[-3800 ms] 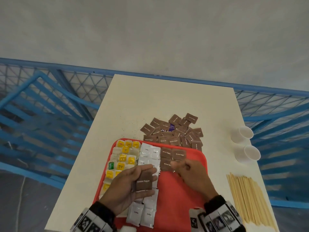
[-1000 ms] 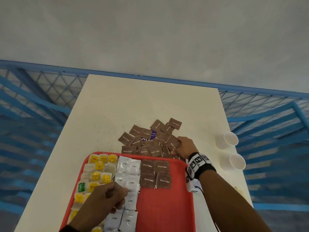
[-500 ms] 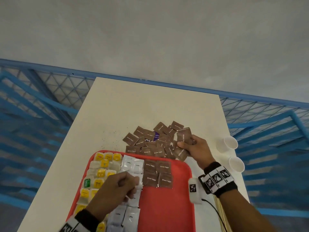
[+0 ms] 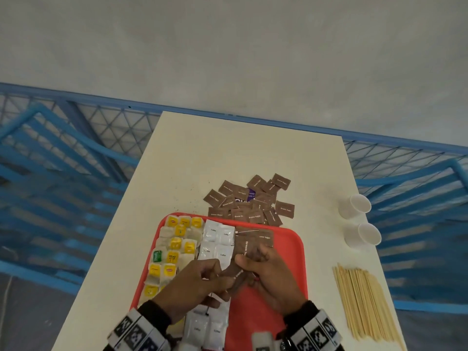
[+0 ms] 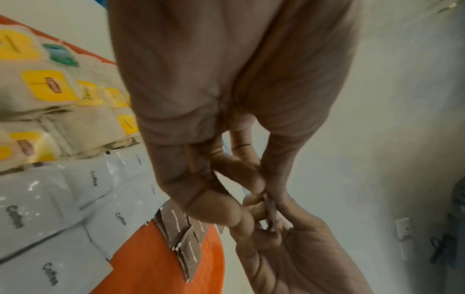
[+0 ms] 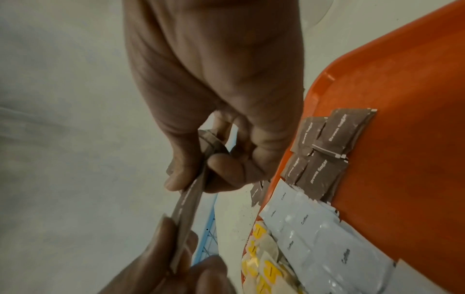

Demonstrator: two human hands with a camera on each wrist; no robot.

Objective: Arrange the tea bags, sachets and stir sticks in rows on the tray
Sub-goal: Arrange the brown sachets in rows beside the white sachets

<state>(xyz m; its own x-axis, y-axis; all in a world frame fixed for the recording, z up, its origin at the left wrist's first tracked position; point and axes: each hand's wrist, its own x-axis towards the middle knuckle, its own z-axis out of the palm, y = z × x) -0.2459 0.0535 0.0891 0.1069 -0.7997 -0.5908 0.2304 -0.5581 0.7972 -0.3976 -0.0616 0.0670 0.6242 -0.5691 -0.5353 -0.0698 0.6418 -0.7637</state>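
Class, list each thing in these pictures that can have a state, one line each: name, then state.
left hand: pinching brown sugar sachets
right hand: gripping the same sachets
held brown sugar sachets: above tray
tray: partly filled
tea bags: in rows
coffee sachets: in rows
stir sticks: on table
cups: lying sideways

The brown sachets on the red tray read "Brown Sugar" in white; the white sachets beside them read "Coffee" in black. A purple packet in the loose brown pile shows "keep"; its remaining print is too small to read.
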